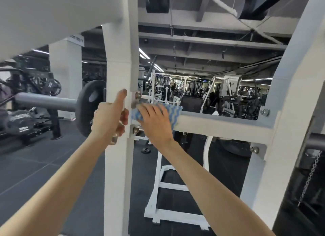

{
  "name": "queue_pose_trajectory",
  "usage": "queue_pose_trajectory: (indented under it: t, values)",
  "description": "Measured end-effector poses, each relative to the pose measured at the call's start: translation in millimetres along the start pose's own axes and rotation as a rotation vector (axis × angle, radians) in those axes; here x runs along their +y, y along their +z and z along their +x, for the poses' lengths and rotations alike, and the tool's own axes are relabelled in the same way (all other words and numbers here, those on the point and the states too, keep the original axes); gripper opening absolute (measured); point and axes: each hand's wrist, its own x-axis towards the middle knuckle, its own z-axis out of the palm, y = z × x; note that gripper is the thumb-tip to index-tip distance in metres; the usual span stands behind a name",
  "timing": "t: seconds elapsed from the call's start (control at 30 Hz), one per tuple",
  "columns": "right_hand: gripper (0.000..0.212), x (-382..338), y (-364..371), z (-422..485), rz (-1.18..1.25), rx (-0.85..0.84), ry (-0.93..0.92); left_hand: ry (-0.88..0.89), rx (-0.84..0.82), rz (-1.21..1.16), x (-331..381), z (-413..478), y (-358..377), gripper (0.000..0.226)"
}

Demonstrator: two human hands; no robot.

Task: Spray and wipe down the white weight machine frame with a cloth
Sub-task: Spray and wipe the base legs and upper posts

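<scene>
The white weight machine frame fills the view, with an upright post (117, 73) in the middle and a horizontal crossbar (223, 124) running right from it. A blue-and-white zigzag cloth (173, 110) is draped over the crossbar's left end, beside the bolted joint. My right hand (154, 123) lies flat on the cloth with fairly straight fingers, pressing it onto the bar. My left hand (110, 116) grips the upright post at the same height, thumb pointing up along its face and fingers curled round its edge. No spray bottle is in view.
A black weight plate (88, 107) sits on a grey sleeve (45, 102) just left of the post. A slanted white frame beam (288, 88) rises at the right, with a chain (309, 177) hanging beside it. A white base frame (168, 214) lies on the dark floor below. More gym machines stand beyond.
</scene>
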Motion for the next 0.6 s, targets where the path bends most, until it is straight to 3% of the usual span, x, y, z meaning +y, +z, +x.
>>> queue_pose_trajectory:
  t: [0.07, 0.17, 0.27, 0.4, 0.6]
  values:
    - [0.04, -16.9, -0.2, 17.0, 0.129, 0.007, 0.025, -0.044, 0.05, -0.059, -2.4, 3.8, -13.9, 0.059]
    - [0.038, -20.6, -25.7, 58.2, 0.331, 0.204, -0.032, -0.051, 0.116, -0.108, -6.6, 8.3, -27.3, 0.058]
    - [0.039, -22.4, -42.8, 131.4, 0.246, 0.372, -0.189, -0.059, 0.151, -0.122, -12.1, 9.6, -34.2, 0.056]
    - [0.045, -29.7, -1.2, 148.1, -0.09, 0.143, -0.226, -0.054, 0.169, -0.111, -23.0, 6.8, -43.8, 0.057]
    - [0.051, -51.9, 35.2, 62.4, -0.101, 0.065, -0.363, -0.059, 0.191, -0.076, -36.0, 1.4, -47.6, 0.06]
